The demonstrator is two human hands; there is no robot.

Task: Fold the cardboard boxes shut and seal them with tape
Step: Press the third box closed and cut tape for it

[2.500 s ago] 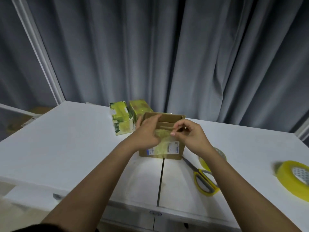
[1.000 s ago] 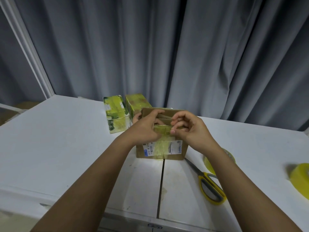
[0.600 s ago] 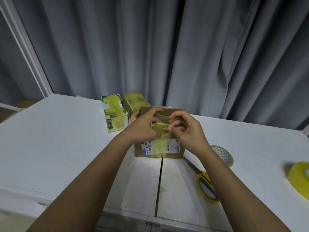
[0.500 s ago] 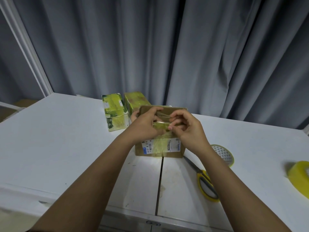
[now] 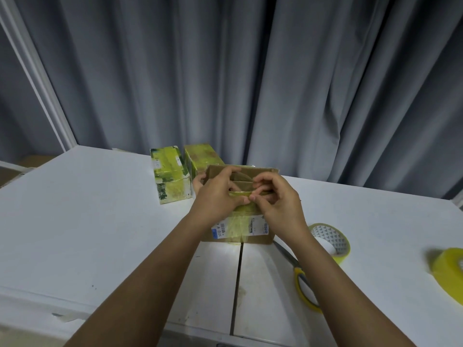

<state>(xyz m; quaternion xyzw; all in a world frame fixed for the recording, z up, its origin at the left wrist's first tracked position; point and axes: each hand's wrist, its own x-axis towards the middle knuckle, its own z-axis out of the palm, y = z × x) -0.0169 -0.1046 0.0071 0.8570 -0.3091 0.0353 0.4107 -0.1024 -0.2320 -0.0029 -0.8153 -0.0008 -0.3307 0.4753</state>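
A brown cardboard box (image 5: 240,221) sits at the centre of the frame on the white table (image 5: 87,234), its long axis running left to right, its labelled front toward the camera and its top flaps up. The left hand (image 5: 218,196) and right hand (image 5: 278,204) meet over the near top edge, fingers curled, pinching a strip of yellowish tape (image 5: 241,194) between them. Two taped boxes (image 5: 171,175) stand upper left of it; scissors (image 5: 300,274) and two tape rolls (image 5: 330,240) lie to the right.
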